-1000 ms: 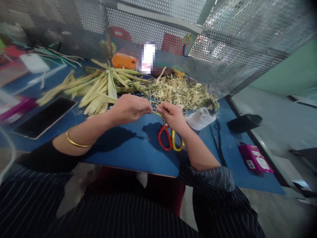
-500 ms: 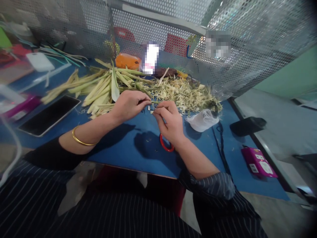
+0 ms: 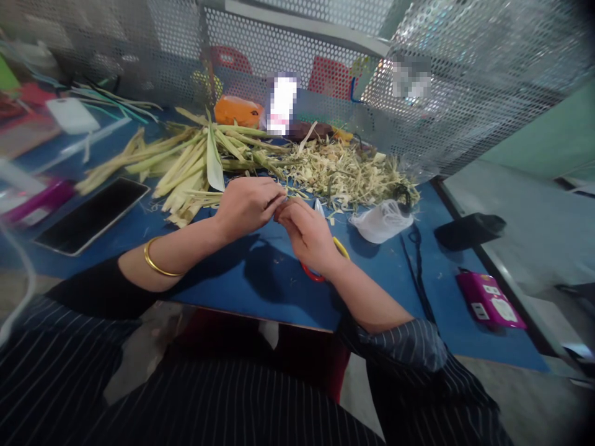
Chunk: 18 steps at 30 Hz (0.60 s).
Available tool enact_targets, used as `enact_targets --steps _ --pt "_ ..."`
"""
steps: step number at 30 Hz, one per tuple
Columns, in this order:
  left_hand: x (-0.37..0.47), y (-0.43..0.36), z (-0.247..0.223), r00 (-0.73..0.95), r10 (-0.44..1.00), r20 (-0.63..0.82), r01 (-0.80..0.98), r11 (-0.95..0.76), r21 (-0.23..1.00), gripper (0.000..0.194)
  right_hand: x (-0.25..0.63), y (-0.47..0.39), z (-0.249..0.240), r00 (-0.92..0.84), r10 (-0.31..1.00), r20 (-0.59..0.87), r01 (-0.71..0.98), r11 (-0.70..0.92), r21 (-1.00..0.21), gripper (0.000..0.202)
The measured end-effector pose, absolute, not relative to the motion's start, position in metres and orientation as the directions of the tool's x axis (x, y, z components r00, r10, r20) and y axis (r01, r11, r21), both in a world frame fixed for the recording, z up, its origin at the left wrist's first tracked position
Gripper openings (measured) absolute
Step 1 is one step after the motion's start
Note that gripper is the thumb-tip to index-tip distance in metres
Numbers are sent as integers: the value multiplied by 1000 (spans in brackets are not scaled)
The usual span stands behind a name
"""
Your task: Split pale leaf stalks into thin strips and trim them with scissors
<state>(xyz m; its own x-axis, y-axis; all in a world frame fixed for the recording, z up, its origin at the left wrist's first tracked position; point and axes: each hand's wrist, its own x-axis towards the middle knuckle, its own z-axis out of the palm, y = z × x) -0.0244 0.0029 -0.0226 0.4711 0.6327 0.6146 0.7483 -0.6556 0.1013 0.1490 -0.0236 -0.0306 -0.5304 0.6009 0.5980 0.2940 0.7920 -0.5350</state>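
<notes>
My left hand [image 3: 251, 205] and my right hand [image 3: 307, 234] meet above the blue table, fingertips pinched together. Between them is a thin green plant strip, now almost wholly covered by the fingers. Scissors with red and yellow handles [image 3: 341, 248] lie on the table below my right hand, which partly covers them; their blade tips point away from me. Just beyond my left hand, long pale-green stalks and leaves [image 3: 183, 170] are heaped. Past my right hand spreads a pile of short plant scraps [image 3: 353, 173].
A white net bundle [image 3: 383, 222] and a black cord [image 3: 416, 266] lie at the right, near a purple packet [image 3: 490, 298] and a black cylinder [image 3: 469, 231]. A dark phone [image 3: 93, 215] lies at the left. Behind stand an orange packet [image 3: 238, 113] and a perforated metal screen [image 3: 297, 43].
My hands have closed up against each other, the right one shifting left and the left one tilting down. More of the scissors shows, including the yellow handle and blades.
</notes>
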Motion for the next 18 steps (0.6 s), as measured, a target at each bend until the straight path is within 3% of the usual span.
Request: enact_targets --steps 4,6,9,12,15,18 --pt "-26 3 -17 652 587 479 699 -711 -81 27 158 -18 -22 -448 726 521 247 661 -708 16" --pt "-27 3 -12 733 543 410 626 -774 -96 26 164 -11 -19 -371 809 455 222 553 -803 15" --pt "-30 2 -6 762 508 401 522 -849 85 22 172 2 -20 -277 879 388 160 441 -883 14" --pt "-31 3 -4 706 561 433 471 -828 305 21 175 12 -31 -274 911 309 150 357 -922 14" --pt "-31 3 -3 600 629 494 492 -777 392 22 171 14 -42 -302 926 225 238 302 -923 16" --pt "-31 3 -5 433 695 575 573 -704 420 22 164 6 -45 -381 897 223 325 355 -877 15"
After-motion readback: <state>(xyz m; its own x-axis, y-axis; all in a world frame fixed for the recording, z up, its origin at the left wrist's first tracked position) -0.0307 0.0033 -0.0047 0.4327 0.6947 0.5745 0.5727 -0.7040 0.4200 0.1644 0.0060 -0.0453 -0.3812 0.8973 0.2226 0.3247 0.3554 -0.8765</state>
